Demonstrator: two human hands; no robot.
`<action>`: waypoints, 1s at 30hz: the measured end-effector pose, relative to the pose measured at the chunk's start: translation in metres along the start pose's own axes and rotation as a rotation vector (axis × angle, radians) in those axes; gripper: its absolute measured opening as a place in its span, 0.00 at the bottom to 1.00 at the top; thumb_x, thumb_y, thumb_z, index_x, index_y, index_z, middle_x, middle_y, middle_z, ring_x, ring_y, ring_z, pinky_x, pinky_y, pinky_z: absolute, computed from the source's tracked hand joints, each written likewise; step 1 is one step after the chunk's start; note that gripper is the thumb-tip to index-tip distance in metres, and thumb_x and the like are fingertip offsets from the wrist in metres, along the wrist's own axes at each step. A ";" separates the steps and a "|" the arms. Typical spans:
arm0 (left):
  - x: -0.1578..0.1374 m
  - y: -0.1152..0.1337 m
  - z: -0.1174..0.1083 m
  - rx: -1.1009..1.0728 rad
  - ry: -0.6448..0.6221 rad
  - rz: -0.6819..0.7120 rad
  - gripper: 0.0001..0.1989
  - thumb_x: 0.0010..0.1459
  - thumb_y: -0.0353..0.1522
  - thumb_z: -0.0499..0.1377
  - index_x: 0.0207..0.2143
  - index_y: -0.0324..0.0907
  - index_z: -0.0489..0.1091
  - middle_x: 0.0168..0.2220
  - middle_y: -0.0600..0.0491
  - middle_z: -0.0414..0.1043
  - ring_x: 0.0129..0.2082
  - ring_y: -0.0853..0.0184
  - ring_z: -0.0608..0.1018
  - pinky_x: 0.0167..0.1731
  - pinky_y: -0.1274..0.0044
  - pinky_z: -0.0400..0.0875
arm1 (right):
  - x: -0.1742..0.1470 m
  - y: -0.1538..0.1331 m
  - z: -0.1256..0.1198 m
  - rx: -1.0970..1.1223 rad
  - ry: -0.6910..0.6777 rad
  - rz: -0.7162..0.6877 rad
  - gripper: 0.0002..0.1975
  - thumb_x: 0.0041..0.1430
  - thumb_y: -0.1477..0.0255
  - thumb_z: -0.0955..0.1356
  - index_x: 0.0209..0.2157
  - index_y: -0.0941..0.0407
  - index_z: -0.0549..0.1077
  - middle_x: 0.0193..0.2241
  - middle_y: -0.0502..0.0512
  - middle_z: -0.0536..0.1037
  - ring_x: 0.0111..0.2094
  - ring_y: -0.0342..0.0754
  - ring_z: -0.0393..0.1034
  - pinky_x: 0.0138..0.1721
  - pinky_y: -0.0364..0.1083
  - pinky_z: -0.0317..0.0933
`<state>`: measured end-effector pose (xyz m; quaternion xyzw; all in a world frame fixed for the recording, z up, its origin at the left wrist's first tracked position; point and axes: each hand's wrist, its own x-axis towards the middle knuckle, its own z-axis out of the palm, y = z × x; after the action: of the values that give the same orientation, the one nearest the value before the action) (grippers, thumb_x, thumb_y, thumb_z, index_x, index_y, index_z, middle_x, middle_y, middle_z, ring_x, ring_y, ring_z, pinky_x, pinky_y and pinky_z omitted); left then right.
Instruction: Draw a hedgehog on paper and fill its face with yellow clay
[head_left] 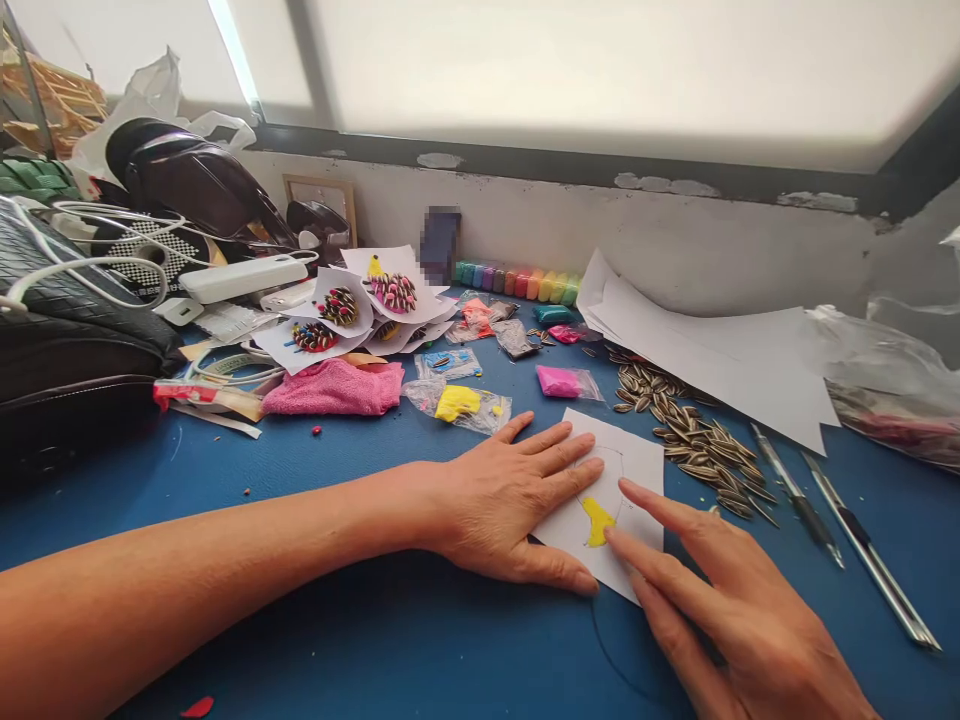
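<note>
A small white paper card with a pencilled outline lies on the blue table. A patch of yellow clay is pressed onto it. My left hand lies flat with fingers spread, pinning the card's left side. My right hand reaches in from the lower right, fingers extended, with one fingertip touching the yellow clay. Neither hand grips anything.
A pile of sunflower seeds lies right of the card, with two craft knives beyond. White sheets, clay bags, a pink cloth, finished seed-covered cards and a black bag crowd the back and left.
</note>
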<state>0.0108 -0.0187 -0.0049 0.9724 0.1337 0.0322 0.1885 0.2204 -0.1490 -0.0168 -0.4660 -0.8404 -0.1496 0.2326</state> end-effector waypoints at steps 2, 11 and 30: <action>0.000 0.000 0.000 -0.004 -0.003 -0.002 0.44 0.62 0.56 0.48 0.69 0.36 0.43 0.70 0.42 0.34 0.70 0.55 0.39 0.65 0.55 0.30 | 0.002 -0.001 -0.001 0.008 -0.010 -0.035 0.14 0.62 0.76 0.64 0.47 0.58 0.76 0.57 0.66 0.67 0.56 0.54 0.64 0.50 0.52 0.64; 0.000 -0.001 0.002 0.010 -0.002 0.003 0.44 0.62 0.55 0.48 0.69 0.35 0.43 0.70 0.42 0.34 0.70 0.55 0.38 0.66 0.56 0.31 | 0.003 -0.001 0.000 -0.001 -0.074 -0.045 0.16 0.61 0.72 0.65 0.49 0.53 0.76 0.59 0.65 0.66 0.57 0.56 0.65 0.49 0.55 0.67; 0.000 -0.001 0.000 0.002 -0.034 0.000 0.44 0.62 0.55 0.46 0.69 0.35 0.41 0.70 0.43 0.33 0.70 0.53 0.36 0.66 0.56 0.30 | 0.002 -0.002 -0.004 0.064 -0.025 0.019 0.17 0.61 0.77 0.64 0.50 0.54 0.74 0.61 0.63 0.64 0.59 0.55 0.62 0.53 0.55 0.63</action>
<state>0.0106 -0.0181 -0.0049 0.9730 0.1307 0.0154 0.1897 0.2184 -0.1504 -0.0123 -0.4683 -0.8431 -0.1145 0.2383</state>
